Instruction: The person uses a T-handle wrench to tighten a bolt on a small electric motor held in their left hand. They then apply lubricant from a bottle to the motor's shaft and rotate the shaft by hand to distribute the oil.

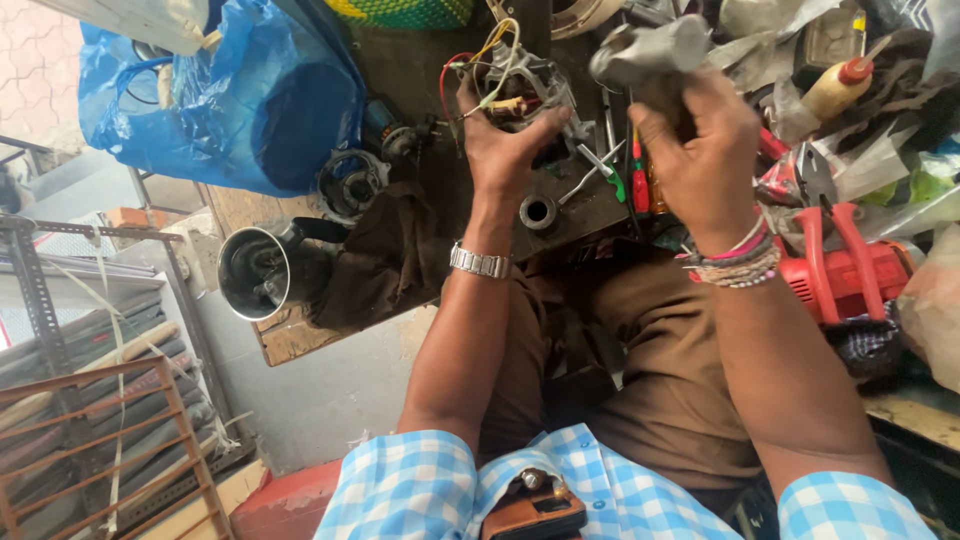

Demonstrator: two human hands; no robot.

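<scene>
From the head camera, looking down past a blue-checked shirt, the person's left hand point(505, 135) is wrapped round a small electric motor point(512, 92), fingers curled over its near side and thumb out toward the right edge, so the grip is pressed tight on it. The motor sits above the palm, held up off the dark surface point(415, 65), with red, yellow and white wires point(497, 42) looping out of its top. A metal watch point(479, 262) circles that wrist.

The right hand point(700, 150) is closed on a crumpled grey rag point(650, 52); the cloth bulges out above the knuckles, just right of the motor and not quite touching it as far as I can see. Bead bracelets point(738, 262) ring the wrist.

Below the motor a short metal ring point(538, 212) lies on the surface, with screwdrivers point(640, 180) just beside it. A brown cloth point(385, 255) hangs over the near edge, a steel jar point(255, 272) beside it to the left, a blue plastic bag point(250, 100) beyond. A red power tool point(850, 275) lies to the right.
</scene>
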